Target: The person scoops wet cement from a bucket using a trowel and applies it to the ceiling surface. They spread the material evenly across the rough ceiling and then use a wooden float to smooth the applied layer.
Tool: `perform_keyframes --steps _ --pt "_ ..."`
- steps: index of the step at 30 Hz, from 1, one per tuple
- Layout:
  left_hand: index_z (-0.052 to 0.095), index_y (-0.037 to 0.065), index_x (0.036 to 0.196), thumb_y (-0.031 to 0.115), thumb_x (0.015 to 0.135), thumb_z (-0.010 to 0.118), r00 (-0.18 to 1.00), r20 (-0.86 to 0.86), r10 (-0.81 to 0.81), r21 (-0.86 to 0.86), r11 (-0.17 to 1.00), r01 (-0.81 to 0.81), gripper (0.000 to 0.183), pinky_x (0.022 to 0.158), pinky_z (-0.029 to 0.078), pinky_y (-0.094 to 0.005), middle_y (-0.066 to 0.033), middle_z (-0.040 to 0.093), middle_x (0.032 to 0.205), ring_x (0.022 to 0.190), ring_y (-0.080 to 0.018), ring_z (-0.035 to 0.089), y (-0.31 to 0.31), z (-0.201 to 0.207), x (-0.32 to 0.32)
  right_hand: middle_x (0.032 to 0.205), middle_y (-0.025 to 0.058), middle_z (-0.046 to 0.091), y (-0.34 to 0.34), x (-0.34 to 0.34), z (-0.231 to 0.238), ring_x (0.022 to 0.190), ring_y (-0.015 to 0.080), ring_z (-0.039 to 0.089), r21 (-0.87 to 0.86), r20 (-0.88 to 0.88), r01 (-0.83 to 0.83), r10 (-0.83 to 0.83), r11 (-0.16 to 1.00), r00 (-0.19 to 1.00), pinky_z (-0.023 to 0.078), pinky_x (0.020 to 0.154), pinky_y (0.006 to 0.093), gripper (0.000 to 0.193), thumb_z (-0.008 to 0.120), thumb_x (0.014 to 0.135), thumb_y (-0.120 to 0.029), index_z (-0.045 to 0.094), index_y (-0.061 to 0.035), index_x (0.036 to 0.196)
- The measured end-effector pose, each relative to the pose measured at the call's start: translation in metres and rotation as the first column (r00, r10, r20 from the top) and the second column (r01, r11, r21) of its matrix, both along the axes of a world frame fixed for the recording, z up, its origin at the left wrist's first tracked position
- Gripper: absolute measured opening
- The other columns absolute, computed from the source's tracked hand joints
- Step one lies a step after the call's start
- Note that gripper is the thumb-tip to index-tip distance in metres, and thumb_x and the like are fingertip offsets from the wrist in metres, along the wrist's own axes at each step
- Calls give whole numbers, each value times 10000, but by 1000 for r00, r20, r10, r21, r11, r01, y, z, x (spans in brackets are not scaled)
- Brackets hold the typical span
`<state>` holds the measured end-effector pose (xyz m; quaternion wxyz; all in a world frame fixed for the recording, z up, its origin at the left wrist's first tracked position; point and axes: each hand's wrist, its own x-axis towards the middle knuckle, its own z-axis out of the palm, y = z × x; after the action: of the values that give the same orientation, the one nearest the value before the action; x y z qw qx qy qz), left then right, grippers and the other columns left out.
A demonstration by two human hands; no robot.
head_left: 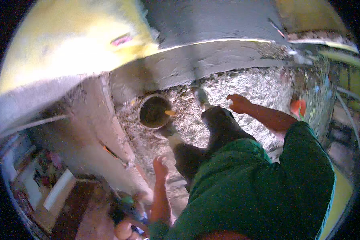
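My left hand (161, 167) hangs low beside my left leg, its fingers loosely bent and apart, with nothing visible in them. Out in front of my right leg, my right hand (240, 104) has one finger stretched forward and also shows nothing held. A round bucket (141, 116), dark inside, stands on the rubble-strewn ground (188, 116) by my left foot, apart from both hands. At its right side is a small orange-yellow piece (170, 113), too blurred to name.
Ahead rises a wall with grey plaster (212, 20) and a yellow-painted part (80, 36). A low wall (120, 132) runs along my left, with a thin orange-and-dark object (113, 152) on it. Another person (128, 212) is at the lower left. An orange object (298, 107) lies right.
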<state>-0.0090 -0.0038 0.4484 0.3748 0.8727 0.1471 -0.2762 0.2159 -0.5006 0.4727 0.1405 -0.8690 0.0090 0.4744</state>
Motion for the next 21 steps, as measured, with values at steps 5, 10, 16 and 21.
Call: perform_keyframes --steps 5,10,16,21 --pt "506 67 1263 13 686 632 933 -143 -331 24 941 337 593 1015 380 -407 -223 486 1263 1203 -376 447 -27 104 12 1083 188 604 -108 -51 74 1024 329 589 -13 -64 98 -98 995 993 466 879 437 415 601 791 -225 558 -101 1184" --pt "601 56 1129 65 742 670 954 -200 -225 -196 963 187 394 963 416 -387 -182 590 1129 1082 -338 548 -24 131 36 861 101 683 -126 -145 108 825 240 653 100 -311 -39 68 994 948 512 719 380 304 720 722 -311 670 -127 958" --pt "591 69 1153 63 745 687 773 -595 -221 -299 953 42 419 901 441 -387 -117 614 1127 1033 -275 566 -14 172 23 867 68 705 -62 -282 126 783 165 630 433 -364 283 -121 856 924 493 696 364 284 731 697 -254 703 -89 926" --pt "581 75 1170 67 742 690 765 -506 -398 -300 913 276 442 854 452 -382 -116 617 1119 993 -266 574 -12 194 17 821 45 677 -17 -371 145 741 146 595 444 -461 386 -164 809 872 499 665 343 286 723 717 -242 668 -70 938"
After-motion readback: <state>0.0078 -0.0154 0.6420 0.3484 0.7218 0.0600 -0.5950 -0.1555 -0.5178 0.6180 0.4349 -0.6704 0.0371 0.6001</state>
